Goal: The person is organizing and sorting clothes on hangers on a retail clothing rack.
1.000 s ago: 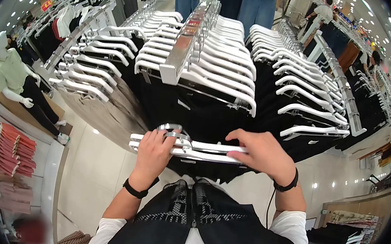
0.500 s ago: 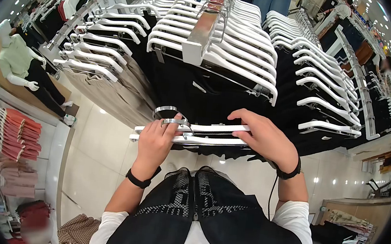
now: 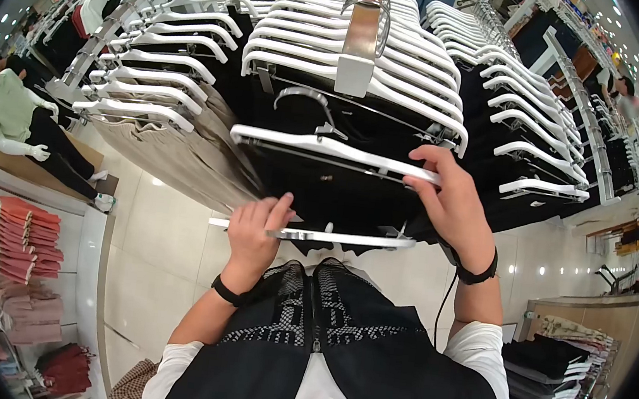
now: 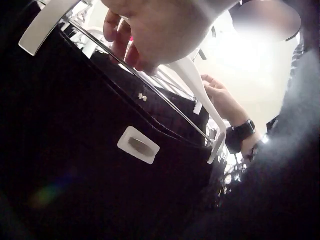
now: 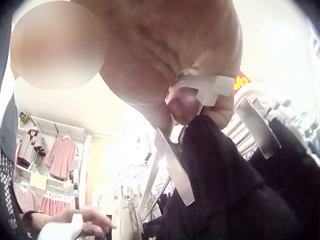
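In the head view the right hand [image 3: 455, 206] pinches the right end of a white hanger [image 3: 340, 150] whose metal hook points up, with a black garment [image 3: 306, 182] hanging from it. Closer to the body, the left hand [image 3: 252, 231] grips a second white hanger [image 3: 346, 239] near its left part. The two hangers are apart. Black cloth [image 4: 90, 150] with a pale tag [image 4: 138, 145] hangs below the left hand [image 4: 160, 30] in the left wrist view. In the right wrist view the right hand [image 5: 175, 60] holds a hanger end above black cloth [image 5: 215, 170].
A central rack bar [image 3: 354, 75] full of white hangers stands just ahead. Side racks hold beige trousers [image 3: 161, 148] at left and black garments at right. A mannequin [image 3: 13, 113] is at far left; folded dark clothes [image 3: 545, 352] lie at lower right.
The right hand has moved its hanger forward and up, away from the one in the left hand; the two were side by side before. The left hand has moved slightly toward the body.
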`<state>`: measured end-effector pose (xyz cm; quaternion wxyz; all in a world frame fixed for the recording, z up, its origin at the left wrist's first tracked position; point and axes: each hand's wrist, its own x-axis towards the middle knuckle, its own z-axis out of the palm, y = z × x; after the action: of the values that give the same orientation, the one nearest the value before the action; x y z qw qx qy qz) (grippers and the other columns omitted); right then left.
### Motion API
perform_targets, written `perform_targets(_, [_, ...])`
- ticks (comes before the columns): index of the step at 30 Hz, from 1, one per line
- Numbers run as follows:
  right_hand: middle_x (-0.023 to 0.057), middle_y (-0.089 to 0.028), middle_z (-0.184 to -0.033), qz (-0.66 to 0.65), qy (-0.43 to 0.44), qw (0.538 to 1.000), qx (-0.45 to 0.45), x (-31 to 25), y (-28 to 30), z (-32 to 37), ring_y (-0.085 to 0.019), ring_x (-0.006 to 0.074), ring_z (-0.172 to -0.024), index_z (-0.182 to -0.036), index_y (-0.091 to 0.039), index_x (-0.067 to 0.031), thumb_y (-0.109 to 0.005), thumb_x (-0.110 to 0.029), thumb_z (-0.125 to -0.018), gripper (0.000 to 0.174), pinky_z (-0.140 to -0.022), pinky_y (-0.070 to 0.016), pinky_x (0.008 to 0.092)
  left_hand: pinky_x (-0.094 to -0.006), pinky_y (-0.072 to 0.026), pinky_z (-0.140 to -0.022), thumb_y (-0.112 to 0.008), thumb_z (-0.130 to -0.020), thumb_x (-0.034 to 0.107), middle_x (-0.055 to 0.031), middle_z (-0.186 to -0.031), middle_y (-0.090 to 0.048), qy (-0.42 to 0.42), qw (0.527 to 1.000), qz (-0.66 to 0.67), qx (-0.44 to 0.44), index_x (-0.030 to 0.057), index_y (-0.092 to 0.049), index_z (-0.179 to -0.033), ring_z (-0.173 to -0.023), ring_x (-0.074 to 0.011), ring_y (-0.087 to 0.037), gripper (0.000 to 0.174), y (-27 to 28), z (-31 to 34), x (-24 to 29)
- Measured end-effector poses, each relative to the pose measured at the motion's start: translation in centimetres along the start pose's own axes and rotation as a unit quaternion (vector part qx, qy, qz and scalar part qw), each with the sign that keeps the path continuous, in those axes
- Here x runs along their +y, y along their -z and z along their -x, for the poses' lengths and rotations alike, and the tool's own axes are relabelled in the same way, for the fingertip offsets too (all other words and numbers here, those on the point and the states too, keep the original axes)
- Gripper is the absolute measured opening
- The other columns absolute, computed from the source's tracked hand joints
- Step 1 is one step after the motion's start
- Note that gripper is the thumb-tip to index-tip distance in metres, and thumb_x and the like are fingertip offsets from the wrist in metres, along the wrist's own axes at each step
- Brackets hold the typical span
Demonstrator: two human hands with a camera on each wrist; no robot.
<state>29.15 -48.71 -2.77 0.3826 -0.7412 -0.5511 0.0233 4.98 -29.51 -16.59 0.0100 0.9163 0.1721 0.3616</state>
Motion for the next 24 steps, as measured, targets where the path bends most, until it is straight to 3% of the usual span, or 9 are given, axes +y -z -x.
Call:
perform_targets(1, [0.0146, -0.068, -0.096, 0.014, 0.007, 1.000, 0.020, 0.0, 0.1, 0.1, -0.065, 0.0312, -0.079, -0.122, -0.061, -0.0034, -0.073, -0.007, -0.093, 0.031, -0.072, -0.0524, 0.0387, -0.0380, -0.0438, -0.063, -0.081, -0.083, 0.020, -0.0011, -0.084, -0.066, -0.016, 1.000, 0.003, 0.007, 0.0124, -0.074, -0.116, -0.071, -0.0225, -0.061, 0.034, -0.2, 0.1, -0.2])
perform_targets(4, [0.0133, -0.067, -0.095, 0.055, 0.042, 0.994, 0.080, 0.1, 0.6, 0.2, -0.064, 0.0291, -0.077, -0.121, -0.062, -0.0028, -0.076, -0.007, -0.091, 0.033, -0.070, -0.0520, 0.0376, -0.0369, -0.0432, -0.060, -0.081, -0.084, 0.022, -0.0008, -0.082, -0.064, -0.018, 1.000, -0.004, 0.013, 0.0124, -0.074, -0.116, -0.069, -0.0217, -0.060, 0.035, -0.3, 0.7, -0.7])
perform_targets(5, [0.0129, -0.067, -0.095, 0.068, 0.056, 0.991, 0.099, 0.1, 0.7, 0.2, -0.063, 0.0284, -0.076, -0.121, -0.062, -0.0025, -0.077, -0.007, -0.090, 0.034, -0.069, -0.0518, 0.0373, -0.0345, -0.0428, -0.060, -0.081, -0.084, 0.028, 0.0018, -0.085, -0.064, -0.016, 0.999, -0.036, 0.003, 0.0158, -0.075, -0.118, -0.071, -0.0172, -0.062, 0.038, -0.2, 1.0, -1.2])
perform_targets(9, [0.0115, -0.064, -0.090, 0.061, 0.054, 0.992, 0.099, 0.0, 1.3, 0.3, -0.060, 0.0246, -0.072, -0.120, -0.063, -0.0027, -0.080, -0.008, -0.089, 0.036, -0.067, -0.0503, 0.0346, -0.0333, -0.0391, -0.054, -0.083, -0.083, 0.030, 0.0026, -0.081, -0.061, -0.029, 0.997, -0.023, 0.062, 0.0173, -0.076, -0.118, -0.064, -0.0163, -0.059, 0.039, 1.1, -0.5, -2.2])
perform_targets(12, [0.0106, -0.063, -0.088, 0.043, 0.085, 0.989, 0.112, 0.6, 1.7, 1.0, -0.059, 0.0222, -0.071, -0.121, -0.063, -0.0028, -0.081, -0.009, -0.088, 0.038, -0.066, -0.0491, 0.0324, -0.0350, -0.0414, -0.053, -0.086, -0.080, 0.028, 0.0001, -0.074, -0.059, -0.040, 0.996, -0.040, 0.073, 0.0164, -0.077, -0.114, -0.061, -0.0194, -0.058, 0.037, 2.3, -1.4, -2.2])
perform_targets(14, [0.0101, -0.063, -0.087, 0.011, 0.112, 0.985, 0.131, 2.1, 1.9, 1.4, -0.059, 0.0203, -0.071, -0.122, -0.061, -0.0027, -0.082, -0.009, -0.089, 0.039, -0.065, -0.0482, 0.0307, -0.0334, -0.0388, -0.053, -0.084, -0.082, 0.030, 0.0024, -0.074, -0.058, -0.051, 0.994, -0.059, 0.070, 0.0168, -0.078, -0.113, -0.062, -0.0165, -0.057, 0.034, 2.5, -1.3, -2.6])
perform_targets(19, [0.0013, -0.055, -0.086, -0.084, 0.026, 0.985, 0.151, 2.9, 3.1, 1.6, -0.049, 0.0097, -0.075, -0.126, -0.054, -0.0040, -0.078, -0.002, -0.091, 0.043, -0.069, -0.0424, 0.0241, -0.0341, -0.0369, -0.052, -0.082, -0.083, 0.029, 0.0022, -0.070, -0.054, -0.065, 0.993, -0.076, 0.060, 0.0157, -0.077, -0.103, -0.060, -0.0169, -0.055, 0.025, 3.9, -2.7, -2.8])
perform_targets(24, [0.0013, -0.054, -0.083, -0.107, 0.025, 0.980, 0.168, 3.3, 2.1, -0.3, -0.048, 0.0081, -0.073, -0.126, -0.054, -0.0053, -0.075, -0.002, -0.093, 0.040, -0.065, -0.0406, 0.0240, -0.0360, -0.0381, -0.052, -0.084, -0.081, 0.026, 0.0002, -0.066, -0.054, -0.067, 0.994, -0.065, 0.065, 0.0144, -0.075, -0.092, -0.060, -0.0203, -0.056, 0.018, 5.4, -5.5, -2.0])
